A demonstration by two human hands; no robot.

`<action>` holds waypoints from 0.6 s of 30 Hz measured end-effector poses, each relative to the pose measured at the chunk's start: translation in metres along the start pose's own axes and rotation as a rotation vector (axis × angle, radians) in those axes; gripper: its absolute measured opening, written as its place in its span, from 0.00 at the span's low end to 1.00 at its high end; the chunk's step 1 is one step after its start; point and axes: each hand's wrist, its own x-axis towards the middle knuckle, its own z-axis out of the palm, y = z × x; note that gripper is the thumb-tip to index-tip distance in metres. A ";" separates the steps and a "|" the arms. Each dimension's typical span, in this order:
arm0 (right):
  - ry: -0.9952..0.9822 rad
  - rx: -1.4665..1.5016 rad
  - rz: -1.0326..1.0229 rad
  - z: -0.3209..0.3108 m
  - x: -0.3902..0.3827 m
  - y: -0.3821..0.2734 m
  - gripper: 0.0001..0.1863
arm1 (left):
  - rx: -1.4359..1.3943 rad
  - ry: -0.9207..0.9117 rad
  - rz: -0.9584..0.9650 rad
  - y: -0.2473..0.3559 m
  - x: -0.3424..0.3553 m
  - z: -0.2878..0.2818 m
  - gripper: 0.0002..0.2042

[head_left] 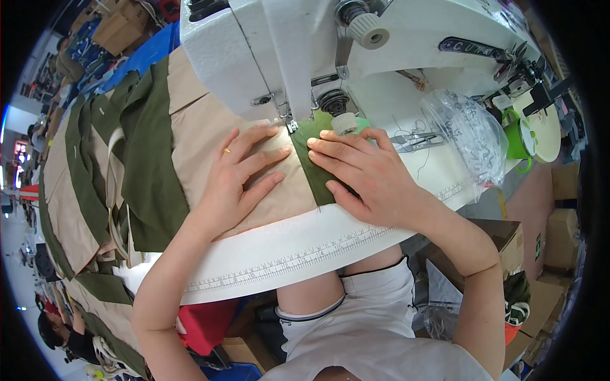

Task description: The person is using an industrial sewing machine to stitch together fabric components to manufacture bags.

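Observation:
A white sewing machine [251, 57] stands in front of me, its presser foot [291, 126] down at the seam between a beige cloth panel [276, 206] and a dark green piece [311, 178]. On the beige side, my left hand [232, 178] lies flat with its fingers spread, a ring on one finger, fingertips just short of the foot. Across the seam, my right hand [372, 174] rests on the green cloth, fingers stretched out and thumb apart. Both hands press the fabric from above without gripping it. The needle tip is too small to make out.
Several green and beige cloth pieces [149, 165] spread over the left of the table. Thread snips [416, 140], loose threads and a clear plastic bag [467, 136] lie right, near a green cup [520, 136]. A printed ruler [305, 257] follows the front edge. Another person [76, 340] is at lower left.

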 end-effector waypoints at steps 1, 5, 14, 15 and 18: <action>0.000 -0.001 0.002 0.000 0.000 0.000 0.23 | 0.000 0.006 0.002 -0.001 0.001 0.000 0.19; 0.011 -0.013 0.001 0.000 0.000 0.000 0.22 | -0.004 -0.011 -0.006 0.002 0.002 -0.002 0.20; 0.096 -0.001 -0.049 0.000 -0.006 -0.001 0.15 | 0.015 -0.030 -0.050 0.035 -0.007 -0.001 0.20; 0.127 0.020 -0.046 0.001 -0.006 -0.002 0.14 | -0.069 -0.046 -0.031 0.040 -0.013 0.002 0.20; 0.129 0.028 -0.053 0.001 -0.005 -0.002 0.15 | -0.059 -0.008 -0.010 0.036 -0.021 0.009 0.21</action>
